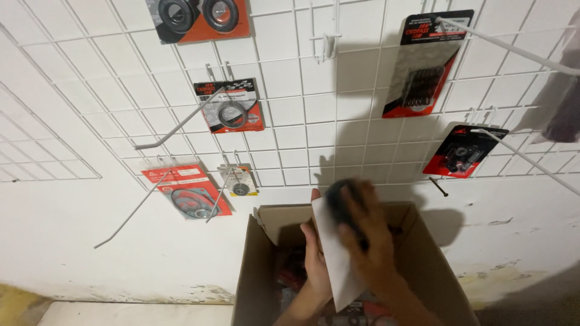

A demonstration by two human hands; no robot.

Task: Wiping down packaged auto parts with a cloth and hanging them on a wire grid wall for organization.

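Note:
Above an open cardboard box [257,265], both my hands hold a flat package with a white card back [337,265] and a dark round part [339,194] at its top; it is blurred. My left hand [314,250] grips the card's left edge from behind. My right hand [370,238] lies over its front, fingers across the dark part. More red and black packages show dimly inside the box [290,271].
A white wire grid panel [302,121] covers the wall, with long white hooks [175,128] sticking out. Red and black carded parts hang on it: ring gaskets [229,108], [190,193], a small round part [240,181], springs [423,66], a small kit [465,151].

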